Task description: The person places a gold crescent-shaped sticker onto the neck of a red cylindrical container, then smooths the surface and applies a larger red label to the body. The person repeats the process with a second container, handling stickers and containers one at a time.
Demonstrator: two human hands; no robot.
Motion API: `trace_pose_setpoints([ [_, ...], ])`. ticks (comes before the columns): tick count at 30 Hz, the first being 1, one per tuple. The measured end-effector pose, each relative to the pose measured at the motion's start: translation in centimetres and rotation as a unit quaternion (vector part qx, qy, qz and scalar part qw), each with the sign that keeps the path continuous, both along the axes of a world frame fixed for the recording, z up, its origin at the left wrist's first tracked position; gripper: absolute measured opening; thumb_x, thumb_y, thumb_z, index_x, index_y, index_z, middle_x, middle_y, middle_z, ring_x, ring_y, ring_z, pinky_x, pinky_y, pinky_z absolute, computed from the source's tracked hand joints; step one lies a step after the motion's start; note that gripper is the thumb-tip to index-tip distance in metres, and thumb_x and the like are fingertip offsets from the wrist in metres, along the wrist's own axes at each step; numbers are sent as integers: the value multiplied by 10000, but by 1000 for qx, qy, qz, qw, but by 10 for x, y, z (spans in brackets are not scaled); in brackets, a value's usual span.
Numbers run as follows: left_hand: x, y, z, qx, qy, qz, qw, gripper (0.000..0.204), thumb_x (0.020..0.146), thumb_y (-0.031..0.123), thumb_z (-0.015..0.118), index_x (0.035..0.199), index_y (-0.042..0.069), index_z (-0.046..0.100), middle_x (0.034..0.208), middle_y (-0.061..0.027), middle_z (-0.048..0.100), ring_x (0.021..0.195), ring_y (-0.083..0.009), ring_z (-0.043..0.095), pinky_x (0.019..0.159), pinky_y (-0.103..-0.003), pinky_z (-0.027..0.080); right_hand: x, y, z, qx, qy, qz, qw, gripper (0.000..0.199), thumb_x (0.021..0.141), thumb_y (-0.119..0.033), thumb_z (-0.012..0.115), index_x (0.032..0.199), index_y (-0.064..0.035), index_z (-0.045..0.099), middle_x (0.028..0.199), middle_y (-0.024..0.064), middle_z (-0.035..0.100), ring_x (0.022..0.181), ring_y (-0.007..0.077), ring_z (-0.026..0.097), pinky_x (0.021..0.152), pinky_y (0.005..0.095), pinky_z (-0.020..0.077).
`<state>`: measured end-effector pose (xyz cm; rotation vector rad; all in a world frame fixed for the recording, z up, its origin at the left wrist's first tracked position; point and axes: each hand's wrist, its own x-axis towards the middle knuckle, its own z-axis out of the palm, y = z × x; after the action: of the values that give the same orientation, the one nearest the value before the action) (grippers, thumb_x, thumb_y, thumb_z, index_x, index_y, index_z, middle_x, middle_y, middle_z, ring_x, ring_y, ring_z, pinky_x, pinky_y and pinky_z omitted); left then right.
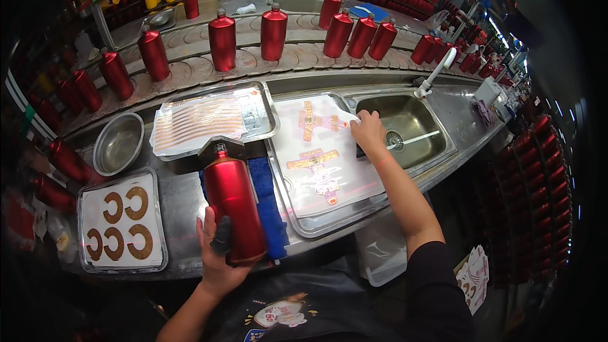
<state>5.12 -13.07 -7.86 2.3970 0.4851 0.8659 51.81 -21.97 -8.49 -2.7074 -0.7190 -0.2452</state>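
— In the lower middle of the view, grasping what with the left hand [218,259]?

— Grasping a red bottle [234,209] by its lower side, with a dark cover on one digit. Leans, too: neck toward the upper left, base toward the lower right. Hides part of a blue cloth [272,212] on the metal worktop [180,193].

— And with the right hand [370,132]?

— Reaches to the upper right edge of a white sheet [329,141], beside the sink [408,120]. With bent fingers, dark at one tip. Pinching or merely touching? Cannot tell.

— Patterned how, on that sheet?

— With two cross-shaped designs in gold and pink, above a metal tray [348,211].

— Farther left on the worktop?

— At the near corner, in a second tray [123,269], five brownish-gold C-shapes [144,201] on white paper. Just behind, a round steel bowl [118,144]. To the right of that, a striped sheet [199,123] over a third tray [270,117].

— And behind all this?

— Along a curved conveyor [190,69], standing red bottles [274,33], unevenly spaced. Over by the sink, a white tap [439,71].
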Motion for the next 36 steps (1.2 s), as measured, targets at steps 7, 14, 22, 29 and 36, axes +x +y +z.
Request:
trace_pose_setpoints([
  [7, -2, -1, 2, 9, -6, 3, 1000, 1045, 709, 337, 908, 1560, 136, 335, 1633, -271, 219, 1477, -430, 321, 1159, -678, 134, 40, 16, -3, -14, 186, -115, 976, 503, 708, -417, 871, 997, -23, 754, 1044, 155, 755, 986, 316, 728, 849, 425, 563],
  [14, -2, 0, 0, 9, -11, 8, 1000, 1027, 712, 351, 902, 1551, 120, 357, 1642, -256, 208, 1462, -434, 344, 1151, -680, 145, 64, 1, -26, 140, 204, -82, 965, 393, 738, -360, 838, 875, 2, 770, 892, 195, 753, 853, 302, 734, 799, 397, 553],
  [22, 0, -1, 2, 5, -15, 11, 1000, 1014, 713, 350, 899, 1547, 124, 369, 1647, -245, 207, 1445, -430, 367, 1153, -671, 150, 43, -4, -19, 2, 127, -28, 992, 563, 644, -488, 868, 899, -4, 740, 884, 166, 751, 852, 287, 727, 767, 380, 539],
  [29, -1, 0, 2, 1, -9, 13, 1000, 1011, 715, 349, 898, 1549, 132, 369, 1653, -235, 199, 1452, -430, 357, 1156, -667, 151, 48, 0, -17, -9, 174, 4, 985, 658, 668, -533, 844, 991, 29, 731, 934, 188, 738, 868, 291, 713, 766, 402, 541],
  [36, 0, 0, 2, 5, -14, 12, 1000, 1019, 706, 343, 907, 1546, 130, 372, 1650, -225, 212, 1466, -413, 342, 1160, -665, 150, 63, -6, -33, 57, 165, -20, 984, 479, 706, -447, 847, 826, -2, 718, 790, 144, 722, 753, 235, 693, 718, 365, 533],
])
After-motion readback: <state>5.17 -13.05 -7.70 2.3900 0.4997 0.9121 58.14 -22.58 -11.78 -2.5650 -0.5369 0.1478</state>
